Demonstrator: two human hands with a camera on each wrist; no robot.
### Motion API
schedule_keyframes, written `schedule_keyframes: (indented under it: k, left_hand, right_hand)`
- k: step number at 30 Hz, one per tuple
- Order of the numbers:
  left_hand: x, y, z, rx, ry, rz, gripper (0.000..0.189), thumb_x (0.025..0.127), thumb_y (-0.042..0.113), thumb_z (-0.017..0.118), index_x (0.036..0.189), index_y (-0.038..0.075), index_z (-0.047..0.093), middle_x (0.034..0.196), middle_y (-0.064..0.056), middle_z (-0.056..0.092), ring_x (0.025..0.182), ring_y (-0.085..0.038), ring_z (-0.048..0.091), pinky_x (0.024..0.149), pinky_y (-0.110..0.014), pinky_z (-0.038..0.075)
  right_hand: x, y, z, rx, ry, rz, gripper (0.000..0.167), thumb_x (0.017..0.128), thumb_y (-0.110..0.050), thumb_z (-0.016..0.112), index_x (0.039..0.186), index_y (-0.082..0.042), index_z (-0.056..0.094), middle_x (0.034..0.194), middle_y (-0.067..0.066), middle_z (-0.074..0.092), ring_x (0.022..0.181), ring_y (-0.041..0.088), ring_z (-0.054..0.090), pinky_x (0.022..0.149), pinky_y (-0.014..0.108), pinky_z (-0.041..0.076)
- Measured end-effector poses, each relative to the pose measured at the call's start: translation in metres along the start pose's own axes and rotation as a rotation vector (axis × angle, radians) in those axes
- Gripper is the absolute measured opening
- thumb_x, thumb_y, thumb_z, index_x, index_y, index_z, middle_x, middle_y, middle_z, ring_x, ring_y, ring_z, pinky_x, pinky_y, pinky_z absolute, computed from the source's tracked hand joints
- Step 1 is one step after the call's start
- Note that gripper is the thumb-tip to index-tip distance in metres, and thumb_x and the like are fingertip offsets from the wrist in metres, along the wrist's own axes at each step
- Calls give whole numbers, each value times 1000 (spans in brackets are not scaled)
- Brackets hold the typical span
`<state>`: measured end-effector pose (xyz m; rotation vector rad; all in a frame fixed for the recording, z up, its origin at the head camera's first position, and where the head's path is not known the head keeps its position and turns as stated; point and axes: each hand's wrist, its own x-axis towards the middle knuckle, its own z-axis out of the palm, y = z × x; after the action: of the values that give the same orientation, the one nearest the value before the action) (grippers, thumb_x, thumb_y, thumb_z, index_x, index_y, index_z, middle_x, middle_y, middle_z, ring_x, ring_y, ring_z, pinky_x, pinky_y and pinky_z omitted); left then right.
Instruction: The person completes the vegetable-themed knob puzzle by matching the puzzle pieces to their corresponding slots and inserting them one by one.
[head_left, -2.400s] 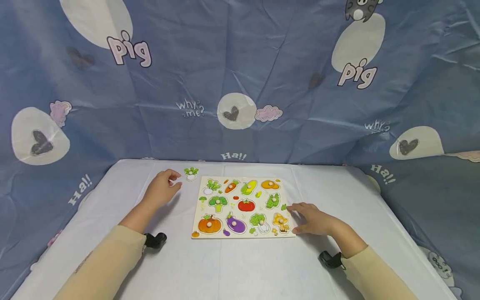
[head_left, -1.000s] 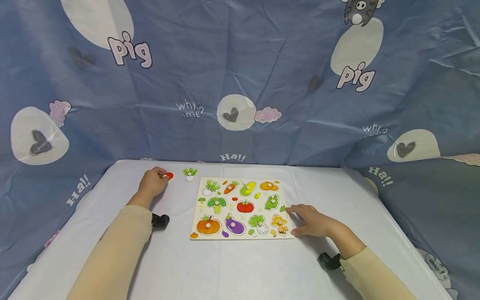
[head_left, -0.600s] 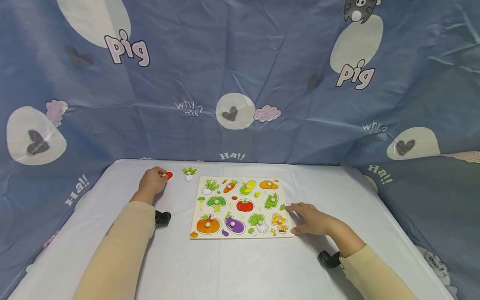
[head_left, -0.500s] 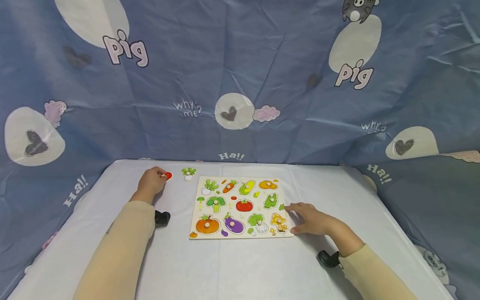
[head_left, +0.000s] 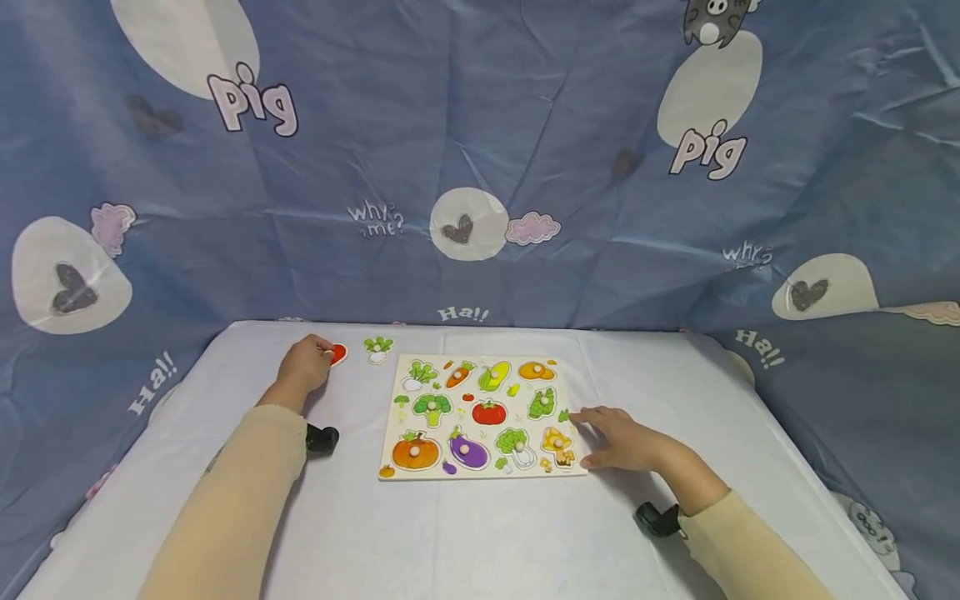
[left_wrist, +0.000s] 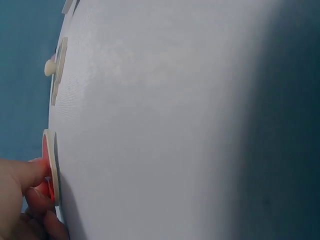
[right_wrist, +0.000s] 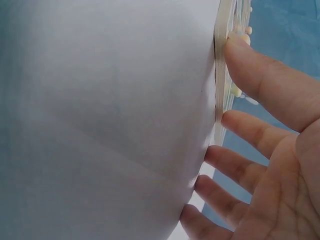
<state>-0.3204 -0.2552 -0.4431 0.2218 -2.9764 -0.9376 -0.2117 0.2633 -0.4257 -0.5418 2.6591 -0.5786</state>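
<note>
In the head view my left hand (head_left: 302, 367) is at the far left of the table, pinching a red, rounded puzzle piece (head_left: 339, 355). The left wrist view shows thumb and fingers on the face of this red piece (left_wrist: 51, 167), its pale edge close to the cloth. To its right lies a white radish puzzle piece (head_left: 378, 350) with a knob. A wooden vegetable puzzle board (head_left: 480, 477) lies flat in the middle. My right hand (head_left: 626, 442), fingers spread, touches the board's right edge with thumb and index fingertip.
Knobbed pieces, such as the pumpkin (head_left: 417, 451) and eggplant (head_left: 469, 450), sit in the board. The printed tomato (head_left: 490, 412) and radish spots show no knob. White cloth (head_left: 480, 542) covers the table, and a blue patterned curtain (head_left: 480, 133) hangs behind.
My left hand, earlier with thumb and fingers apart beside the radish piece, has moved left and taken hold of the red piece. Lately it has barely moved. The right hand stays at the board.
</note>
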Motion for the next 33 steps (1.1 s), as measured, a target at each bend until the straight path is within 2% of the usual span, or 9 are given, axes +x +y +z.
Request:
schedule_keyframes:
  k: [5, 14, 20, 26, 33]
  left_hand:
    - [-3, 3, 0, 1, -7, 28, 24, 104, 12, 47, 119, -6, 55, 116, -27, 61, 108, -42, 58, 93, -52, 45]
    - [-12, 1, -1, -5, -11, 140, 23, 104, 14, 50, 117, -4, 57, 106, -22, 61, 93, -35, 59, 83, -49, 47]
    - [-21, 5, -2, -10, -10, 186, 21, 104, 14, 52, 116, -1, 57, 107, -22, 62, 93, -35, 59, 82, -50, 47]
    - [-34, 15, -3, -24, -32, 217, 20, 103, 15, 54, 116, 0, 59, 110, -21, 62, 92, -33, 59, 79, -47, 48]
    - [-51, 32, 0, -50, -57, 264, 18, 102, 16, 57, 115, 3, 60, 105, -15, 62, 87, -28, 57, 73, -40, 46]
  right_hand:
    - [-2, 0, 0, 9, 0, -6, 78, 83, -36, 81, 147, -7, 48, 154, 25, 37, 142, 49, 28, 111, 67, 27]
    - [-2, 2, 0, 5, 2, -23, 77, 84, -36, 81, 147, -7, 48, 153, 25, 38, 142, 49, 29, 111, 67, 27]
    - [-1, 3, 1, 8, 2, -20, 77, 83, -36, 81, 147, -7, 48, 154, 24, 38, 142, 48, 28, 111, 67, 27]
    - [-1, 3, 1, 9, 4, -21, 78, 83, -36, 81, 147, -7, 48, 153, 24, 38, 142, 48, 29, 111, 66, 27]
    - [-2, 1, 0, 11, -1, -4, 78, 83, -36, 81, 147, -7, 48, 154, 24, 38, 143, 48, 28, 111, 67, 27]
